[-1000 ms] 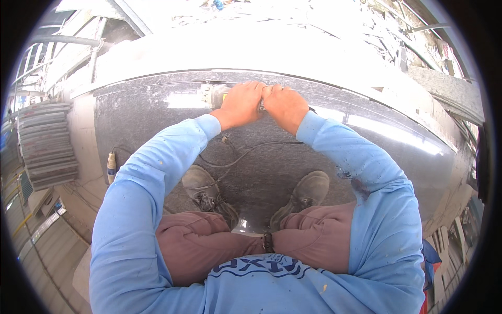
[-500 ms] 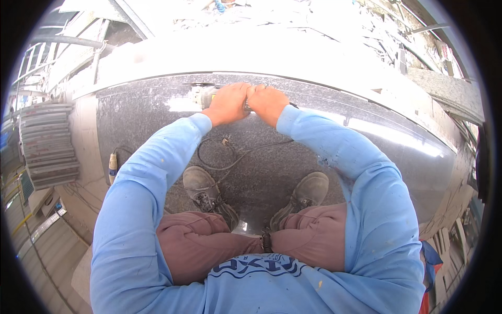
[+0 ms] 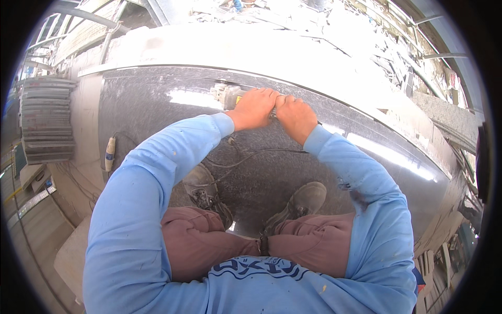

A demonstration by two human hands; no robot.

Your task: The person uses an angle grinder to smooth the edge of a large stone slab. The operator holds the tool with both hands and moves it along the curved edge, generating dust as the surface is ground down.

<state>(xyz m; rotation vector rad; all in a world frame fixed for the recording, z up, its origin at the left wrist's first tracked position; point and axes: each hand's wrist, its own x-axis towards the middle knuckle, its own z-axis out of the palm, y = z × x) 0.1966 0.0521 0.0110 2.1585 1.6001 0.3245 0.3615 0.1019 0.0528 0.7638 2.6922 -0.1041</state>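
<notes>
Both hands are closed round the body of an angle grinder point(image 3: 225, 96), whose metal head points left over a dark polished stone slab point(image 3: 151, 112). My left hand point(image 3: 253, 109) wraps the front part, just behind the head. Right beside it, my right hand point(image 3: 297, 118) grips the rear end. The grinder lies along the slab's far edge. Its disc is hidden or too small to make out. A dark cable point(image 3: 261, 152) runs from near my right wrist and curls on the slab before my shoes point(image 3: 306, 201).
I squat on the slab. Left of my arm lies a cable connector point(image 3: 110, 154). Stacked strips point(image 3: 48, 120) stand at the left. Beyond the far edge are a bright pale ledge and piled offcuts point(image 3: 387, 57). Metal bars point(image 3: 86, 18) rise at the upper left.
Both hands and the grinder have shifted right along the slab's far edge. My view has turned slightly, and the grip looks the same.
</notes>
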